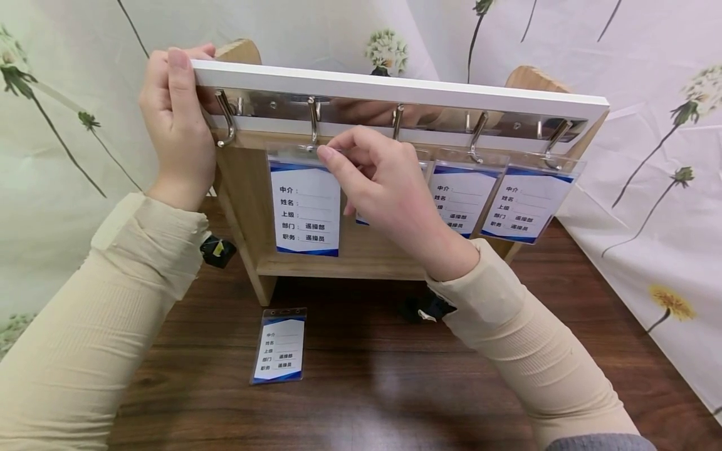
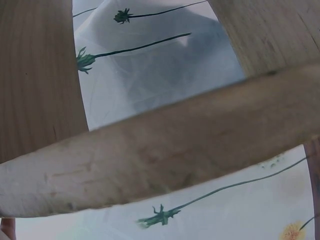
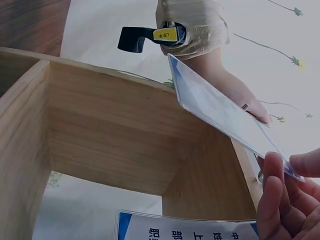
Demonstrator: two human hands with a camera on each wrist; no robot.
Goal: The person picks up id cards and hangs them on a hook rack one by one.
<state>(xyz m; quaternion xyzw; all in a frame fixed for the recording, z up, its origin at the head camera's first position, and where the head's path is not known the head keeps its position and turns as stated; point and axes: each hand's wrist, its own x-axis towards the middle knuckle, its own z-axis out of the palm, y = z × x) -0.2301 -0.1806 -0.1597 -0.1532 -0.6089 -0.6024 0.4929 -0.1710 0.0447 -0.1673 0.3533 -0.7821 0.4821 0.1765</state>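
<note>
My left hand [image 1: 180, 119] grips the left end of a white board [image 1: 350, 81] that carries a metal strip with several hooks. With its thumb and fingers my right hand [image 1: 389, 188] pinches the top edge of a clear-sleeved badge card [image 1: 306, 210], right at the second hook [image 1: 313, 119] from the left. Whether the hook passes through the card's slot cannot be made out. In the right wrist view the pinched card [image 3: 220, 110] appears tilted, nearly edge-on. Two similar badge cards [image 1: 459, 197] hang at the right; another is mostly hidden behind my right hand.
The leftmost hook [image 1: 227, 119] bears no card. Another badge card [image 1: 279, 349] lies on the dark wooden floor [image 1: 372, 388] in front of the wooden rack [image 1: 350, 266]. Flower-printed cloth [image 1: 637, 156] surrounds the rack. A wooden side piece [image 2: 165, 155] crosses the left wrist view.
</note>
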